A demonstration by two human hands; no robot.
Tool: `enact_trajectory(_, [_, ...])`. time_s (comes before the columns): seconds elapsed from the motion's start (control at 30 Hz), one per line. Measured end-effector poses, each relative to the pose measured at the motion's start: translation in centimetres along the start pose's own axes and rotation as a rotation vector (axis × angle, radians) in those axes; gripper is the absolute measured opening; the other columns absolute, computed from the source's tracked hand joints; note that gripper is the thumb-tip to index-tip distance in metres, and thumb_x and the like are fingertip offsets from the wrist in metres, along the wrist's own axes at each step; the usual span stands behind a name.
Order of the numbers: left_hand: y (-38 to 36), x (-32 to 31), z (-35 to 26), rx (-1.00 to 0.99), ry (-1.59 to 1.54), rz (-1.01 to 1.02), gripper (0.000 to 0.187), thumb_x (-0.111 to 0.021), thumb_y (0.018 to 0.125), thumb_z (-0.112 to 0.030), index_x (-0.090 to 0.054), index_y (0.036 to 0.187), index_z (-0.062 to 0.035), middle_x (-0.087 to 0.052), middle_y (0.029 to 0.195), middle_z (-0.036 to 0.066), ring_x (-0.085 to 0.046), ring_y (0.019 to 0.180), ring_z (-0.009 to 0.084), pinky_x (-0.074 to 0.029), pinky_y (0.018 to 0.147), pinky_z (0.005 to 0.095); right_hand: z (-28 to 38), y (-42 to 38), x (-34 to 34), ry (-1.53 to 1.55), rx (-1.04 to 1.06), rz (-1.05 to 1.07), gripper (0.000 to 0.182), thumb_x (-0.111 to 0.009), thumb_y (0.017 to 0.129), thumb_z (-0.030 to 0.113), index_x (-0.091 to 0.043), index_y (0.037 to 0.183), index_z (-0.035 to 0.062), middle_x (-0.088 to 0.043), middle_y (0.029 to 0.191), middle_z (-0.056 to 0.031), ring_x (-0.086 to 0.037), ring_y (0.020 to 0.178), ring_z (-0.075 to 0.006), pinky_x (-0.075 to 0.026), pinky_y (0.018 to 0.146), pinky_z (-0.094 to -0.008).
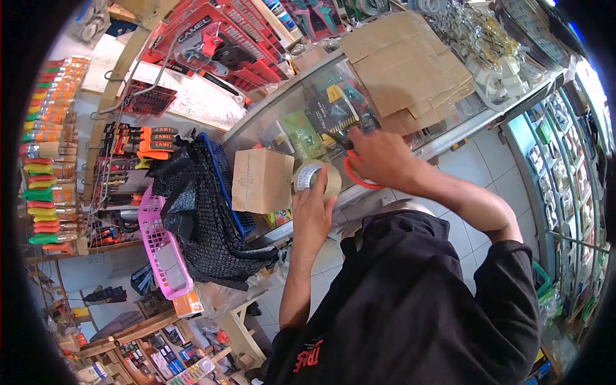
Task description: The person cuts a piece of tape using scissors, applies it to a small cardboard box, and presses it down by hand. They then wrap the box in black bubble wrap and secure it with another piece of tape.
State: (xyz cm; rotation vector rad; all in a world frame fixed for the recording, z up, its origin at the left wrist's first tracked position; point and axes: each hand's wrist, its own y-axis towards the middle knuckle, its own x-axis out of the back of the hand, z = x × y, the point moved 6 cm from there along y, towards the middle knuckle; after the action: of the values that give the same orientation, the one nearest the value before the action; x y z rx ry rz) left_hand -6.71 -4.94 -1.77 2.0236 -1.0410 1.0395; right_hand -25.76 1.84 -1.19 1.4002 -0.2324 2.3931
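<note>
Beside the brown cardboard box [262,182], the left hand [312,210] clamps the round tan tape roll [333,181], seemingly to steady it, while the right hand [382,156] curls by a red looped handle [350,172], its grip unclear.

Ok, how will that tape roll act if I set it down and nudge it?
The tape roll would likely roll if stood on its edge, since its outside is round. Laid on a flat side, it should probably slide rather than tip, being a broad ring. Its core looks rigid, so I'd expect it to keep its shape.
</note>
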Motion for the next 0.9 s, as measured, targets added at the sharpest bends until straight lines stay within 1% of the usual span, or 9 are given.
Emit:
enact_trajectory(0.17, [-0.8,-0.8,0.8,-0.131,0.029,0.034,0.072,-0.079,0.092,-0.009,-0.050,0.158,-0.0065,-0.067,0.099,0.015,-0.062,0.098,0.0357,-0.048,0.097,0.0448,0.1,1.6,-6.1,-0.199,-0.074,-0.035,0.028,-0.068,0.092,0.019,-0.060,0.113,0.0021,-0.076,0.086,-0.0189,-0.078,0.079,-0.0339,-0.059,0.062,-0.0473])
enact_trajectory(0.27, [-1.2,0.4,0.1,-0.139,-0.203,-0.157,0.077,-0.078,0.093,-0.005,-0.044,0.162,-0.0083,-0.065,0.097,0.014,-0.062,0.097,0.0310,-0.049,0.096,0.0429,0.7,1.6,-6.4,-0.346,-0.084,-0.147,0.018,-0.066,0.092,0.018,-0.064,0.106,0.0066,-0.074,0.093,-0.0159,-0.076,0.084,-0.0337,-0.057,0.070,-0.0454])
enact_trajectory(0.37, [-3.1,-0.2,2.0,0.195,-1.047,-0.208,0.086,-0.075,0.099,-0.023,-0.028,0.170,-0.0116,-0.063,0.096,0.012,-0.060,0.090,0.0256,-0.049,0.092,0.0449,1.2,0.6,-6.1,-0.434,-0.027,-0.272,0.014,-0.064,0.092,0.018,-0.068,0.102,0.0096,-0.070,0.096,-0.0142,-0.071,0.092,-0.0325,-0.052,0.079,-0.0447])
enact_trajectory(0.47, [-3.5,1.3,-1.0,0.161,-1.862,-0.021,0.094,-0.061,0.104,-0.050,-0.007,0.174,-0.0186,-0.057,0.090,0.006,-0.055,0.078,0.0190,-0.048,0.087,0.0485,1.2,-0.1,-6.4,-0.468,-0.023,-0.243,0.029,-0.066,0.089,0.018,-0.071,0.117,0.0117,-0.067,0.102,-0.0136,-0.064,0.102,-0.0316,-0.049,0.087,-0.0461])
enact_trajectory(0.5, [-3.9,1.5,-1.2,0.089,-1.799,0.040,0.096,-0.048,0.105,-0.065,0.004,0.174,-0.0225,-0.053,0.077,0.004,-0.049,0.065,0.0166,-0.046,0.083,0.0475,1.1,-0.2,-6.7,-0.476,-0.035,-0.209,0.038,-0.068,0.088,0.018,-0.071,0.125,0.0124,-0.066,0.105,-0.0136,-0.062,0.106,-0.0317,-0.048,0.090,-0.0469])
enact_trajectory(0.6, [-4.5,2.1,-3.1,-0.063,-1.941,0.133,0.097,-0.049,0.106,-0.063,0.011,0.172,-0.0251,-0.049,0.067,0.002,-0.047,0.059,0.0162,-0.046,0.082,0.0468,1.1,-0.3,-6.5,-0.471,-0.014,-0.211,0.039,-0.068,0.088,0.015,-0.071,0.127,0.0115,-0.064,0.103,-0.0121,-0.060,0.106,-0.0322,-0.048,0.090,-0.0485])
enact_trajectory(0.7, [-4.6,2.3,-3.7,-0.077,-1.765,0.139,0.105,-0.054,0.105,-0.061,0.021,0.169,-0.0259,-0.057,0.068,0.005,-0.051,0.058,0.0156,-0.046,0.080,0.0455,2.3,-1.4,-3.5,-0.347,0.077,-0.255,0.044,-0.072,0.092,0.014,-0.067,0.136,0.0096,-0.068,0.106,-0.0126,-0.064,0.106,-0.0287,-0.050,0.089,-0.0436])
enact_trajectory(0.8, [-4.8,1.7,-3.5,-0.020,-1.621,0.080,0.115,-0.062,0.102,-0.060,0.025,0.168,-0.0229,-0.064,0.071,0.009,-0.056,0.060,0.0163,-0.046,0.072,0.0381,4.3,-2.1,0.3,0.794,0.106,-0.019,0.053,-0.076,0.098,0.017,-0.058,0.147,0.0074,-0.074,0.114,-0.0117,-0.068,0.108,-0.0215,-0.052,0.086,-0.0355])
enact_trajectory(0.9, [-5.1,1.1,-3.2,0.075,-1.474,0.075,0.124,-0.069,0.098,-0.064,0.021,0.169,-0.0157,-0.067,0.082,0.010,-0.060,0.069,0.0155,-0.042,0.064,0.0269,5.9,-3.8,0.2,1.490,-0.075,0.118,0.058,-0.076,0.102,0.022,-0.052,0.153,0.0049,-0.076,0.121,-0.0119,-0.070,0.105,-0.0139,-0.053,0.084,-0.0290])
